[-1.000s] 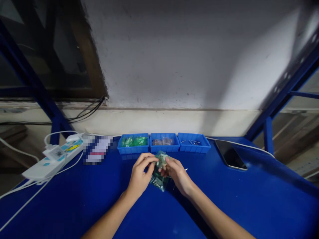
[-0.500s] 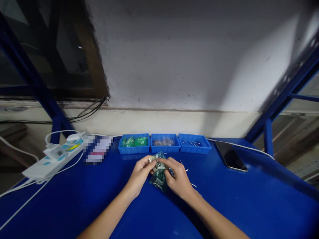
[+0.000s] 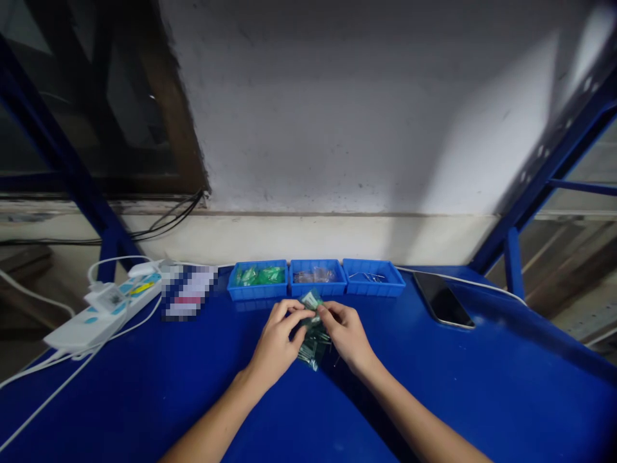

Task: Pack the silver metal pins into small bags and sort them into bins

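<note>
Both hands meet over the middle of the blue table [image 3: 231, 411]. A small clear plastic bag [image 3: 310, 299] with a greenish look is pinched between my left hand [image 3: 279, 337] and my right hand [image 3: 348, 334]. The left fingers curl over its left side, while the right thumb and forefinger press its upper right part. Under them lies another clear packet [image 3: 312, 354] with thin metal pieces inside. A thin metal pin [image 3: 337, 362] shows below the right fingers. What the fingertips cover is hidden.
Behind the hands stand three blue bins: one with green packets [image 3: 258, 288], one with clear packets [image 3: 318, 283], one with thin metal pieces [image 3: 373, 283]. A phone [image 3: 443, 302] lies right; a white power strip [image 3: 96, 321] with cables lies left, near a blurred-out item [image 3: 189, 292].
My left hand has turned over the bag, its fingers now across it. The right hand has moved slightly. Loose metal pins to its right no longer show there. The view has shifted slightly.
</note>
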`<state>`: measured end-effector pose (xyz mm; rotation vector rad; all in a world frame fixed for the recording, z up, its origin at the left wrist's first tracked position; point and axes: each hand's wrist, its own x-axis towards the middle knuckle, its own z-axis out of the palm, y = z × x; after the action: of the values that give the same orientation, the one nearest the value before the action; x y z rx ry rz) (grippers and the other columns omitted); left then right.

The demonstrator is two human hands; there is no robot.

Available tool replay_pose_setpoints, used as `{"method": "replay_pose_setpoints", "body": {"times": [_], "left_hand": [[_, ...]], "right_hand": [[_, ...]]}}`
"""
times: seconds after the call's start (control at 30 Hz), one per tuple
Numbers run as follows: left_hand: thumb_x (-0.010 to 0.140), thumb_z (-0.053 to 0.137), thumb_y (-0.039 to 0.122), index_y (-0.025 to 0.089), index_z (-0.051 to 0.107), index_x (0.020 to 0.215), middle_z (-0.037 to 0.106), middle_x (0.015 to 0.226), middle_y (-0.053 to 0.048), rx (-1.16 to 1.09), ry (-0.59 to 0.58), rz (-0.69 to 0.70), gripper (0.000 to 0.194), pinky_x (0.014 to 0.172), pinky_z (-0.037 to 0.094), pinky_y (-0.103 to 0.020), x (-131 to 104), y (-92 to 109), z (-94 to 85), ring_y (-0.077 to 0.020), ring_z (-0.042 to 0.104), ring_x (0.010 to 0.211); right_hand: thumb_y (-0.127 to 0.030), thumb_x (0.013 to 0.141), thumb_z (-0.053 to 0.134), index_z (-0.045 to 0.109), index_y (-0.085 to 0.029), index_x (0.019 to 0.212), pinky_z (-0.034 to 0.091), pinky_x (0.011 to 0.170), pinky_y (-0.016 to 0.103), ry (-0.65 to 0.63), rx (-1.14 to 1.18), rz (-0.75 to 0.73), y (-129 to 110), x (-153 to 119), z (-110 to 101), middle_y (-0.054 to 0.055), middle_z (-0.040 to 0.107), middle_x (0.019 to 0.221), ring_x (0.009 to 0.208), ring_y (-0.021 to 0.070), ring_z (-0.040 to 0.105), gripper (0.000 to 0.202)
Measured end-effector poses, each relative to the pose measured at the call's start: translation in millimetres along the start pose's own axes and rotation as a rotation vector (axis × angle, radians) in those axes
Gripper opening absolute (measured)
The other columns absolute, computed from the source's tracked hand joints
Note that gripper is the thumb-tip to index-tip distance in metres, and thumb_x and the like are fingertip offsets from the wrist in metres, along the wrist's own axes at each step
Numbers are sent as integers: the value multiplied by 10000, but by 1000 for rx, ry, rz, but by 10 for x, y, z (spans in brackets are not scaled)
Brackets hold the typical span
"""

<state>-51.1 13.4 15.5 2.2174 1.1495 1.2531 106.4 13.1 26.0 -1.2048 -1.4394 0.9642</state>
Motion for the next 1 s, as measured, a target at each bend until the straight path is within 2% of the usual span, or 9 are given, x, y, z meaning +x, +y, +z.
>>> {"method": "replay_pose_setpoints", "body": {"times": [0.1, 0.2, 0.3, 0.4, 0.53, 0.63, 0.77, 0.87, 1.0], "left_hand": [[812, 542, 289, 198, 663, 902, 614, 915, -66, -230, -40, -278, 176, 708, 454, -287, 34, -42, 4, -190, 569, 870], [833, 467, 509, 126, 645, 900, 635, 795, -77, -643, -7, -618, 428, 567, 415, -234, 75, -56, -25, -157, 587, 700], [797, 468, 594, 96, 634, 888, 639, 757, -81, -922, 24, -787, 533, 499, 372, -210, 101, -43, -59, -126, 568, 595], [737, 619, 492, 123, 636, 910, 652, 790, -64, -871, 37, -745, 408, 513, 374, -204, 98, -42, -63, -132, 577, 632], [780, 603, 391, 155, 639, 910, 659, 841, -58, -516, 141, -498, 271, 618, 428, -239, 76, -37, -60, -164, 593, 744], [824, 558, 309, 195, 664, 876, 646, 887, -59, -216, 205, -212, 164, 717, 453, -283, 49, 13, -67, -181, 586, 840], [832, 542, 205, 242, 694, 897, 608, 884, -56, 19, 134, 93, 169, 784, 450, -325, -14, 112, -29, -185, 550, 877], [818, 561, 212, 237, 693, 902, 596, 931, -64, 15, 31, 102, 159, 823, 436, -330, -43, 153, 14, -195, 533, 930], [859, 488, 407, 178, 669, 889, 621, 821, -59, -249, -20, -236, 294, 706, 438, -279, -2, 124, 12, -172, 570, 787]], "right_hand": [[-368, 856, 486, 695, -154, 879, 355, 577, 250, 75, -174, -173, 12, -23, -6, 27, 572, 670, 604, 139, 474, 300], [-289, 871, 462, 700, -190, 976, 378, 586, 254, 60, -314, -311, -1, -67, 5, 30, 550, 672, 612, 146, 500, 278], [-202, 859, 438, 673, -210, 1056, 415, 618, 251, -6, -326, -383, 9, -105, 41, 38, 556, 745, 654, 142, 534, 308], [-113, 806, 424, 658, -218, 1072, 442, 724, 274, -49, -312, -414, 43, -114, 70, 57, 579, 864, 787, 160, 559, 370], [-174, 787, 480, 664, -197, 1009, 414, 843, 323, 27, -293, -317, 46, -90, 73, 87, 539, 1032, 970, 204, 516, 289], [-383, 845, 472, 665, -169, 833, 416, 732, 289, -1, -167, -138, -10, -67, 59, 61, 547, 868, 827, 181, 529, 288], [-544, 842, 421, 545, -155, 589, 331, 537, 235, -64, 127, 91, -62, -44, 51, -21, 436, 541, 536, 108, 405, 481], [-529, 803, 504, 586, -143, 657, 311, 514, 222, -25, 188, 68, -49, -28, 39, -27, 462, 541, 517, 96, 385, 421], [-434, 838, 499, 682, -160, 887, 394, 622, 263, 36, -21, -123, -33, -47, 13, 31, 603, 694, 643, 161, 513, 333]]}}
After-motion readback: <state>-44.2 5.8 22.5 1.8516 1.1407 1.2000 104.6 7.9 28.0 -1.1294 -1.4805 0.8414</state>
